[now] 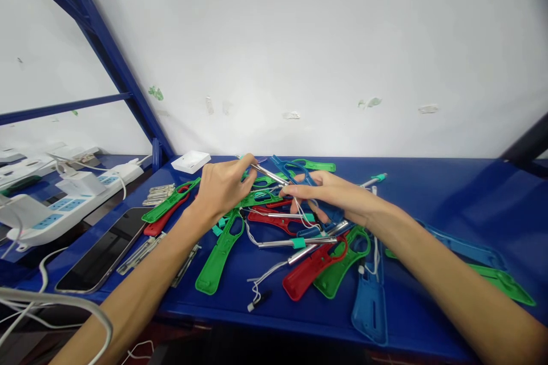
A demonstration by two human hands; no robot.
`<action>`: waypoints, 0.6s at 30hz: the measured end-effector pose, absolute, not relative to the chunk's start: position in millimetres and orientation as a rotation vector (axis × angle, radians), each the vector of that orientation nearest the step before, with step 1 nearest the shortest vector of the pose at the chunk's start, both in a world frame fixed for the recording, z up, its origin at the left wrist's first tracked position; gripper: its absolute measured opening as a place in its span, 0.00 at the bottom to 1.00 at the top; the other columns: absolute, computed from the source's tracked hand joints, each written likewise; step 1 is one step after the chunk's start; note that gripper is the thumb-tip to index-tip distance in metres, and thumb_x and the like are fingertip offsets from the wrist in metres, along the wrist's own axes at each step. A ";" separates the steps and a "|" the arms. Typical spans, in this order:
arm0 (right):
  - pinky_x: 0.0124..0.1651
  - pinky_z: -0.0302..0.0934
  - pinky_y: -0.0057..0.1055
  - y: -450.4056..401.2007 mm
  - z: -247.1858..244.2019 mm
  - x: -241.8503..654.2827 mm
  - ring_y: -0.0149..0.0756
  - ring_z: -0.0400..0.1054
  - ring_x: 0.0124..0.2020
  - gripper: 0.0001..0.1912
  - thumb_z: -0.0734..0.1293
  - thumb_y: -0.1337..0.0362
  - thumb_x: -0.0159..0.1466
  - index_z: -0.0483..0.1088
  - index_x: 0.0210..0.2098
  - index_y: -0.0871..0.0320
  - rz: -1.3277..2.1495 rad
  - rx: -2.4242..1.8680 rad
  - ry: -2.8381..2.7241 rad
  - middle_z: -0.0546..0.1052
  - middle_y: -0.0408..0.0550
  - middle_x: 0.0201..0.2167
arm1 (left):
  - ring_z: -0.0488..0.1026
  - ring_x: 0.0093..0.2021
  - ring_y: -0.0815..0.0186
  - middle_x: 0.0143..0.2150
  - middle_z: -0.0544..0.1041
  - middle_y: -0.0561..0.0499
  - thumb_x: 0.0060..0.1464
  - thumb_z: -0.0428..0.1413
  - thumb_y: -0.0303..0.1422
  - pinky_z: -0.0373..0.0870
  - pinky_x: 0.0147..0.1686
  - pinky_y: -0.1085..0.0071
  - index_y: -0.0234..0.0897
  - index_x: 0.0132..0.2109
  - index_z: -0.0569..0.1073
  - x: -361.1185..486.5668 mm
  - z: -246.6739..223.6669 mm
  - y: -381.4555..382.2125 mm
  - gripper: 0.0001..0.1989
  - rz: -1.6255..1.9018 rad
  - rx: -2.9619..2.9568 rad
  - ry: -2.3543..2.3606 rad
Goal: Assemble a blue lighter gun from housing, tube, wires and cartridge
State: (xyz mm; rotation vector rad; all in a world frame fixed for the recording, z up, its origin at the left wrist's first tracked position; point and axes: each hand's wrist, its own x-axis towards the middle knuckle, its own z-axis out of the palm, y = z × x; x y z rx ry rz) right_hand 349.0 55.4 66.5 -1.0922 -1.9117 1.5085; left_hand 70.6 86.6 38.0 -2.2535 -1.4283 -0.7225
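My left hand [222, 185] pinches the upper end of a thin silver metal tube [270, 174] between thumb and fingers. At the tube's lower end, where white wires hang down, the fingers of my right hand [331, 191] are closed. A blue plastic handle shell with a loop [295, 167] is also in my right hand; its far part sticks out past the fingers. Beneath both hands lie a green handle shell [215, 259], a red one [305, 275] and a blue one [370, 308]. Another metal tube with teal tape [278, 244] rests among them.
Left of the pile lie a dark-screened phone [105, 251], thin metal strips [141, 252] and a white tray [191, 161]. A white power strip [81, 202] and loose white cables [45, 268] are farther left. A white wall [308, 57] stands behind the blue table [432, 188].
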 end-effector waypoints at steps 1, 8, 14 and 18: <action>0.33 0.73 0.32 55.3 67.0 349.3 0.29 0.70 0.25 0.18 0.72 0.48 0.78 0.78 0.46 0.57 1.504 -1.089 -1.906 0.81 0.42 0.36 | 0.82 0.51 0.58 0.59 0.81 0.43 0.74 0.63 0.42 0.85 0.52 0.56 0.38 0.61 0.78 70.4 38.0 86.8 0.16 -0.722 -2.254 -1.426; 0.31 0.71 0.29 54.1 69.7 351.3 0.27 0.67 0.23 0.17 0.72 0.49 0.78 0.77 0.42 0.57 1.538 -1.090 -1.863 0.81 0.41 0.34 | 0.82 0.50 0.59 0.58 0.82 0.44 0.75 0.63 0.42 0.85 0.50 0.57 0.38 0.60 0.78 70.0 38.9 86.7 0.15 -0.772 -2.229 -1.397; 0.30 0.71 0.28 56.1 68.8 352.2 0.29 0.72 0.28 0.15 0.72 0.51 0.78 0.78 0.49 0.58 1.587 -1.097 -1.735 0.81 0.44 0.39 | 0.83 0.47 0.60 0.56 0.82 0.44 0.74 0.63 0.41 0.85 0.47 0.59 0.37 0.63 0.77 71.7 42.0 85.6 0.18 -0.839 -2.211 -1.360; 0.37 0.77 0.34 60.6 69.8 359.2 0.34 0.78 0.36 0.15 0.72 0.52 0.78 0.78 0.55 0.57 1.586 -1.086 -1.610 0.82 0.48 0.46 | 0.82 0.44 0.61 0.54 0.82 0.45 0.74 0.63 0.42 0.85 0.44 0.61 0.36 0.63 0.77 70.7 41.7 83.4 0.19 -0.863 -2.241 -1.299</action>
